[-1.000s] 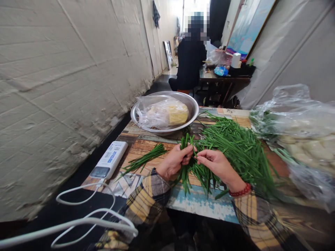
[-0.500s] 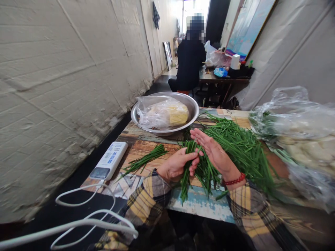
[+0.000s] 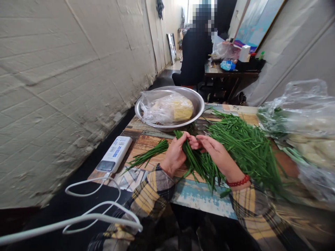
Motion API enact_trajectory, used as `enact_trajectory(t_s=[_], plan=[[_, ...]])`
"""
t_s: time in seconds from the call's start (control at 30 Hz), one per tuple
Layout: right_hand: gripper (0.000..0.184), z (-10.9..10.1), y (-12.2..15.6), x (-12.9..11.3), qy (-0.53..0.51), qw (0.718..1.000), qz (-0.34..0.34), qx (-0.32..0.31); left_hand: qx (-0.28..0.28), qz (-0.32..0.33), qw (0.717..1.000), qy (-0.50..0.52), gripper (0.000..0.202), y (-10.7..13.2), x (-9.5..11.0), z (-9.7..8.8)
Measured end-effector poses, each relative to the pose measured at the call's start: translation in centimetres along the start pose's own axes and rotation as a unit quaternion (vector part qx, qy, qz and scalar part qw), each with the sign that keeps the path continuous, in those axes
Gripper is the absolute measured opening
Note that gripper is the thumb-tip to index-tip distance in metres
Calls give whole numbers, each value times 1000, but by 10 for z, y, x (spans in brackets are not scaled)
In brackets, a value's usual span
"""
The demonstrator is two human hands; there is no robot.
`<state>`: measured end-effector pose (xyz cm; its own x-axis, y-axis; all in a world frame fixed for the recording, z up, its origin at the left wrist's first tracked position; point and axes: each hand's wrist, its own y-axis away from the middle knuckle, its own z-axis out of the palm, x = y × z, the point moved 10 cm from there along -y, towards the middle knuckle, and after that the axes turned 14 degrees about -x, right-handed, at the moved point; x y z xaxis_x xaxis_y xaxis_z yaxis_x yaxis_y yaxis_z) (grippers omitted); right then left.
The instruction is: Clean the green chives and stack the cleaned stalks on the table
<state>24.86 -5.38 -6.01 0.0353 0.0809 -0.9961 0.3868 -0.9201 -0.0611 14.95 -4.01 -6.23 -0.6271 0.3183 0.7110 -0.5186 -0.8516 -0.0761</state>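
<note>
My left hand (image 3: pixel 176 153) is closed around a bunch of garlic chives (image 3: pixel 192 157), whose stalks slant down to the right over the table edge side. Right at its fingertips is my right hand (image 3: pixel 216 151), fingers bent and pressed together; whatever they pinch, if anything, is hidden. A small sorted bunch of chives (image 3: pixel 150 153) lies on the table left of my left hand. Beyond my right hand spreads a large loose pile of chives (image 3: pixel 243 146).
A metal basin (image 3: pixel 201 109) with a plastic-bagged yellowish item (image 3: pixel 181 108) stands behind my hands. At left lies a white power bank (image 3: pixel 115 155) with a white cable (image 3: pixel 104 218). Plastic bags (image 3: pixel 309 115) sit at right. A person (image 3: pixel 196 55) sits at a farther table (image 3: pixel 225 74).
My left hand has turned, so the bunch now tilts up to the left. My right hand has gone from flat and outstretched to bent fingers at the left fingertips. The view has shifted slightly.
</note>
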Motion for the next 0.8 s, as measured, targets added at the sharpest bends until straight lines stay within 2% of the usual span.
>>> enact_trajectory(t_s=[0.07, 0.13, 0.23, 0.33, 0.43, 0.5, 0.57, 0.63, 0.73, 0.8], plan=[[39, 4, -1, 3, 47, 999, 5, -7, 29, 26, 999, 4, 23, 2, 6, -5], [36, 7, -2, 5, 76, 997, 5, -14, 29, 34, 999, -9, 24, 4, 9, -3], [34, 10, -2, 2, 105, 994, 2, -15, -6, 43, 999, -33, 23, 5, 11, 7], [32, 23, -3, -8, 149, 987, -18, -55, -43, 46, 995, -75, 22, 7, 12, 19], [28, 32, -4, -16, 210, 975, -32, -65, -72, 34, 985, -152, 24, 8, 12, 28], [27, 36, -4, -12, 212, 975, -16, -68, -90, 21, 973, -210, 26, 9, 12, 33], [27, 41, -4, -2, 152, 985, 3, -85, -103, 16, 960, -260, 27, 10, 13, 36], [27, 47, -3, 4, 42, 994, 5, -100, -105, 4, 953, -283, 27, 11, 11, 34], [27, 56, -1, 9, -143, 982, 18, -121, -92, -67, 965, -237, 36, 11, -5, 23], [22, 53, 0, 4, -230, 968, 13, -103, -81, -89, 978, -172, 43, 10, -12, 18]])
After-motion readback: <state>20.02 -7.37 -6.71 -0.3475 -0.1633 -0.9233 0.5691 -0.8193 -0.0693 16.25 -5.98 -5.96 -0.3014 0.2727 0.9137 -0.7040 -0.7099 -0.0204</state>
